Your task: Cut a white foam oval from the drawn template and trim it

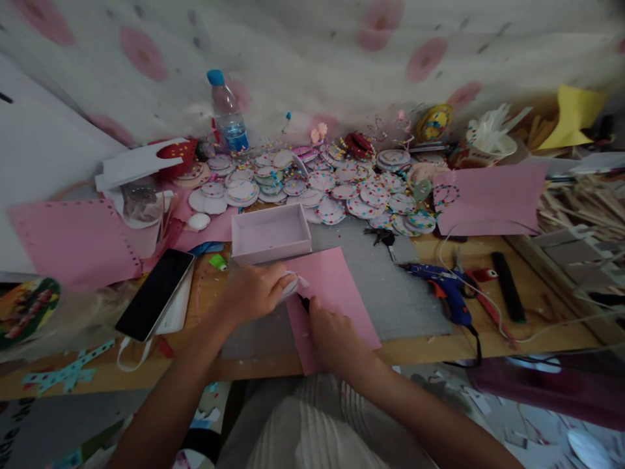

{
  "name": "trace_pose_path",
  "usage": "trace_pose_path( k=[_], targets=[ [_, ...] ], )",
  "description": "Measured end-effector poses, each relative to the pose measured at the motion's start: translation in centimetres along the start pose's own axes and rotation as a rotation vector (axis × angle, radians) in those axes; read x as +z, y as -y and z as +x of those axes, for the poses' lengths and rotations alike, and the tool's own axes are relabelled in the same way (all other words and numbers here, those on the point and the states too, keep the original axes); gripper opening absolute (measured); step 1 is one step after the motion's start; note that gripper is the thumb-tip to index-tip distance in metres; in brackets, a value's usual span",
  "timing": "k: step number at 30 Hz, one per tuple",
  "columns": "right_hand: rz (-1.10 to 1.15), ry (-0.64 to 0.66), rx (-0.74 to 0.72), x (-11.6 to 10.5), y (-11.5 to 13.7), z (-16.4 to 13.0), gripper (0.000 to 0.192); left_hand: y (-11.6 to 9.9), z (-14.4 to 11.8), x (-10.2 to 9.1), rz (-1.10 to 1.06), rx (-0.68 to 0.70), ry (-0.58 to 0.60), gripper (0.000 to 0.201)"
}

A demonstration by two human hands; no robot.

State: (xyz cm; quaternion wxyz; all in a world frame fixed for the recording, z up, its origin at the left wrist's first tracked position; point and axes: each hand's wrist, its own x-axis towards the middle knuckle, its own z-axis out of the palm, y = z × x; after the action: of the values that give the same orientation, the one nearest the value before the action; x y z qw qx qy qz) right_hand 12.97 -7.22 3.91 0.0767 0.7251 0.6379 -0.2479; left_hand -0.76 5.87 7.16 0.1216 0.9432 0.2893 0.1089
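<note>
The left hand (256,290) has its grip closed on a small white crumpled piece (291,285), pinched between thumb and fingers and pressed down at the upper left corner of a pink sheet (336,293). The right hand (332,329) rests on the same sheet just below and to the right of that pinch, its grip curled shut around a thin dark tool (303,302) whose tip meets the sheet's left edge; what kind of tool it is cannot be told. The two hands sit close together, almost touching.

The pink sheet lies tilted on a grey mat (390,293), its lower corner hanging over the near edge of the desk (537,326). Directly beyond the left grip, touching the sheet's far edge, stands a shallow open pink box (271,233). Left of the grips lies a dark phone (155,293), well apart. To the right, past open mat, is a blue glue gun (446,290) with its cord. Farther back, a spread of dotted round discs (342,189) covers the desk, with a water bottle (228,114) behind them.
</note>
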Motion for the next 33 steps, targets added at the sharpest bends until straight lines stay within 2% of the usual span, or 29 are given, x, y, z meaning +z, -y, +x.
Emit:
trace_pose_path(
  k=[2, 4, 7, 9, 12, 14, 16, 18, 22, 25, 26, 29, 31, 33],
  targets=[
    [0.003, -0.011, 0.000, 0.3, 0.1, 0.0, 0.032, 0.1, -0.4, -1.9, -0.078, -0.103, -0.143, 0.035],
    [0.010, -0.019, 0.008, 0.7, 0.1, 0.0, 0.031, 0.2, -1.0, -3.9, -0.125, -0.209, -0.235, 0.031],
    [0.034, -0.027, 0.008, 0.9, -0.7, -0.2, 0.017, 0.3, -2.3, -5.4, -0.257, -0.290, -0.340, 0.026],
    [0.092, -0.054, 0.017, 0.7, -1.7, -0.5, 0.013, 0.3, -3.2, -5.0, -0.439, -0.435, -0.419, 0.028],
    [0.235, -0.163, 0.102, 0.4, -3.8, -1.1, 0.027, 0.0, -4.1, -3.0, -0.862, -0.745, -0.553, 0.032],
    [0.293, -0.252, 0.142, 0.4, -5.3, -1.3, 0.034, -0.4, -4.3, -1.6, -1.149, -0.897, -0.601, 0.034],
    [0.312, -0.339, 0.144, 0.7, -6.9, -1.2, 0.037, -1.0, -4.3, -0.6, -1.359, -0.962, -0.571, 0.037],
    [0.277, -0.417, 0.113, 1.3, -8.3, -0.8, 0.035, -1.6, -4.3, 0.0, -1.472, -0.960, -0.494, 0.037],
    [0.199, -0.593, 0.047, 1.8, -9.5, -0.2, 0.029, -2.6, -4.6, 0.9, -1.494, -0.903, -0.367, 0.036],
    [0.474, -0.677, -0.092, 0.8, -8.4, -0.8, 0.028, -3.0, -5.2, 1.6, -1.453, -0.807, -0.274, 0.034],
    [0.626, -0.644, -0.158, 0.2, -7.8, -1.1, 0.027, -3.1, -5.4, 1.8, -1.434, -0.769, -0.230, 0.032],
    [1.016, -0.379, -0.312, -1.6, -5.8, -2.0, 0.022, -3.6, -5.8, 1.9, -1.371, -0.672, -0.089, 0.032],
    [1.078, -0.255, -0.389, -2.7, -4.8, -2.5, 0.020, -4.1, -5.8, 1.4, -1.342, -0.616, -0.012, 0.033],
    [1.043, -0.210, -0.436, -3.4, -4.2, -2.8, 0.025, -4.6, -5.6, 0.7, -1.334, -0.540, 0.059, 0.033]
  ],
)
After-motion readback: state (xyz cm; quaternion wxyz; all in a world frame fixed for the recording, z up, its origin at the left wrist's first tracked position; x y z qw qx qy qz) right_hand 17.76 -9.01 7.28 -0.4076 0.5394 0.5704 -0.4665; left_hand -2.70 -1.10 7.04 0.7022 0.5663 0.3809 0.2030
